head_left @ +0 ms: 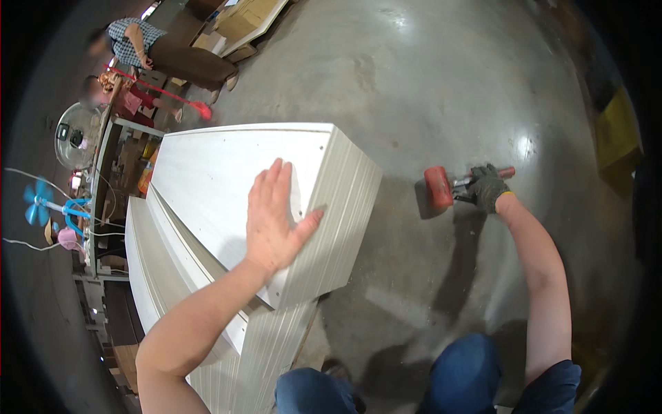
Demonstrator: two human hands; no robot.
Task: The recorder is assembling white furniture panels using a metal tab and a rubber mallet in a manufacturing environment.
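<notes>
So the left hand [272,224] is lying palm-down on the white stack [338,214], fingers straight and not gripping anything, thumb sitting near its right edge. The right hand [487,188] (gloved, unlike the other one) is clutching a red mallet [438,188] by the handle, holding it to the right of the stack, and a fan [77,138] is standing beyond the stack's far left end.
</notes>
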